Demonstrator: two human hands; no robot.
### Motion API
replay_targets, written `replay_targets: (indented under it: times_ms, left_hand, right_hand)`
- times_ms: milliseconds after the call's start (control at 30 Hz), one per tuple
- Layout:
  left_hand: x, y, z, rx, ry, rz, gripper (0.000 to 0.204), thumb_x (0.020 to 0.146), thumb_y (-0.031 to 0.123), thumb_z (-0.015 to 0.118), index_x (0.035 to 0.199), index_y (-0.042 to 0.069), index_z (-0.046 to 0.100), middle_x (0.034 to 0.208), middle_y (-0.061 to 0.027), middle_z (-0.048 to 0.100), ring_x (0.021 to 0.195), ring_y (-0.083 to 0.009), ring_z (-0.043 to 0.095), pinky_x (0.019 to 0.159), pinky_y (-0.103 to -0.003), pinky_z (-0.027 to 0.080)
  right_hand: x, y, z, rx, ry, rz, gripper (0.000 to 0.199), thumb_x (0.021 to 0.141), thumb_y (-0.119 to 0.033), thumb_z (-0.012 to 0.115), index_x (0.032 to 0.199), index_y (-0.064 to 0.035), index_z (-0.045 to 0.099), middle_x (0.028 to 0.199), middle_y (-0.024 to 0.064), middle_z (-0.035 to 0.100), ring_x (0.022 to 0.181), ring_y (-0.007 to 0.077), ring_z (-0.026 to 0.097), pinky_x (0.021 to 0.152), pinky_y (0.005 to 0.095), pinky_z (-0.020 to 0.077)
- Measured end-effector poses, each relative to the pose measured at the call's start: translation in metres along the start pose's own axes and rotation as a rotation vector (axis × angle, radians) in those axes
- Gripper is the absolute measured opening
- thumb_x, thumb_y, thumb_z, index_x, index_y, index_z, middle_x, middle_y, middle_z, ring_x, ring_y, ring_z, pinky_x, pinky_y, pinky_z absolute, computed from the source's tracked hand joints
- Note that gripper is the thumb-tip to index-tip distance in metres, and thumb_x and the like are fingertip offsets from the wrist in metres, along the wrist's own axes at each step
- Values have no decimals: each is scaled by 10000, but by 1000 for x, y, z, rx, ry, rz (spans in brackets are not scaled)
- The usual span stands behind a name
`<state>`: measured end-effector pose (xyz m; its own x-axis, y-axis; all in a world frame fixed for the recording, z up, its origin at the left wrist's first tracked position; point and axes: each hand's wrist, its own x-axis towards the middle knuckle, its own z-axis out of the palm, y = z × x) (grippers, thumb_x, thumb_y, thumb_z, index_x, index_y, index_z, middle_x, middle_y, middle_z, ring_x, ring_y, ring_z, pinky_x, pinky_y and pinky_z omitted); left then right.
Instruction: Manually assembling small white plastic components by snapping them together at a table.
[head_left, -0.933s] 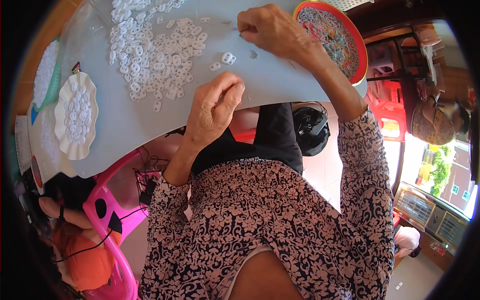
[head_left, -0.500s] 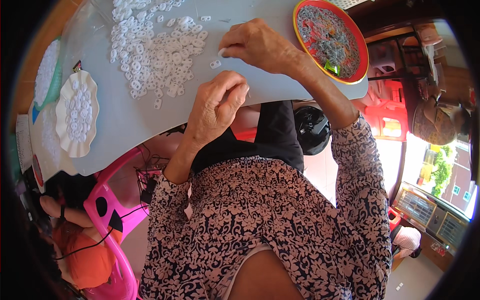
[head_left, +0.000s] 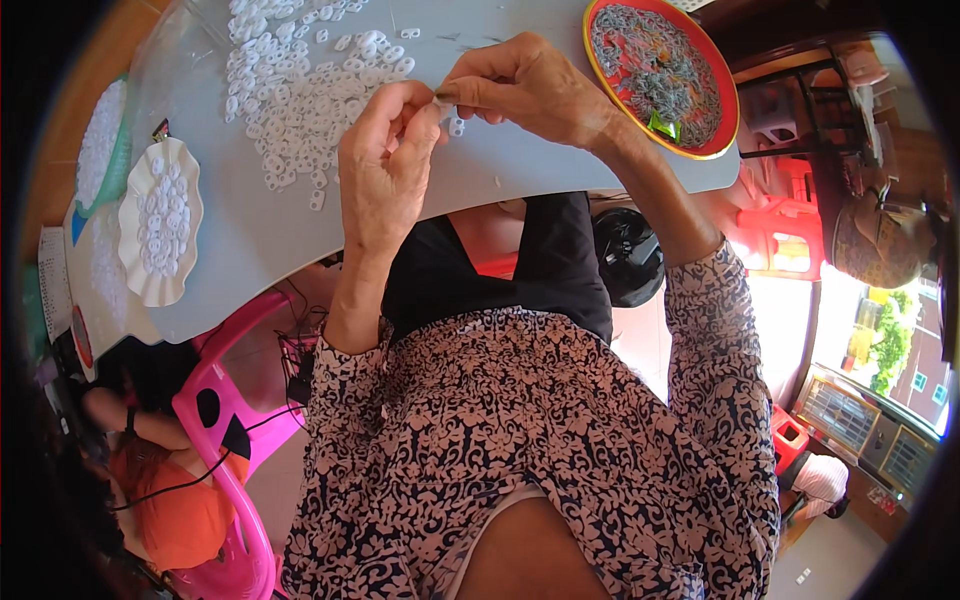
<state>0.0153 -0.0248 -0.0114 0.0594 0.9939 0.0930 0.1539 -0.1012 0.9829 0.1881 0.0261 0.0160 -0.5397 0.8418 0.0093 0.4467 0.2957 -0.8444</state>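
Head view: two bare hands met above a grey table [head_left: 560,165]. The right hand [head_left: 448,92] was nearly closed, its thumb and index finger pinching a small white piece [head_left: 441,103] mostly hidden by the fingertips. The left hand [head_left: 392,165] had its fingers curled, with thumb and index finger drawn up beside the same piece; whether they gripped it could not be told. The piece was held above the table, between the hands and near its front edge. Just beneath the right hand lay a loose two-holed white clip [head_left: 456,127]. To the left of the hands spread a heap of white two-holed clips [head_left: 310,120]; farther left, a cream wavy-edged dish [head_left: 132,225] contained more of them. Beyond this dish stood a green container [head_left: 117,165] filled with white pieces. To the right, a round red tray [head_left: 727,80] with a yellow rim held many small grey parts [head_left: 625,55] and a bright green wrapper [head_left: 664,127].
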Motion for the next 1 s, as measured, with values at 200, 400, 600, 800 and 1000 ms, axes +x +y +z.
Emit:
replay_targets:
  times_ms: [200, 400, 600, 800, 1000]
  left_hand:
    - [2, -9, 4, -196, -30, 59, 143, 868, 123, 575, 919, -11, 580, 726, -30, 609, 670, -72, 554, 589, -210, 421]
    - [5, -5, 1, -149, -40, 89, 152, 884, 140, 570, 921, -6, 587, 722, -30, 619, 666, -71, 550, 596, -213, 424]
    - [1, -8, -11, 42, 38, 97, 151, 911, 147, 536, 958, 11, 583, 681, -32, 596, 640, -60, 518, 585, -207, 403]
    - [-11, -16, -7, -70, 69, 115, 168, 909, 155, 514, 958, 16, 595, 707, -10, 569, 661, -64, 488, 630, -201, 375]
    - [-17, -18, -12, -67, 67, 100, 111, 902, 102, 529, 939, 4, 567, 710, -28, 572, 650, -74, 523, 596, -209, 409]
  right_hand:
    - [-6, 5, 9, 222, 70, 73, 227, 888, -207, 582, 826, -11, 678, 643, 18, 605, 580, 73, 533, 531, 230, 447]
    - [-4, 2, 13, 184, 96, 87, 254, 893, -240, 613, 804, -6, 657, 631, -2, 580, 556, 43, 487, 503, 202, 405]
    - [8, 5, 13, -21, 109, 124, 218, 849, -227, 627, 805, -17, 665, 620, 12, 593, 579, 67, 547, 532, 230, 448]
    - [15, 14, 24, -375, 215, 28, 190, 809, -186, 636, 814, -1, 675, 662, 100, 650, 569, 171, 611, 567, 295, 487]
    - [1, 6, 21, -453, 132, -3, 175, 782, -165, 654, 841, -1, 671, 711, 128, 657, 622, 248, 635, 611, 331, 500]
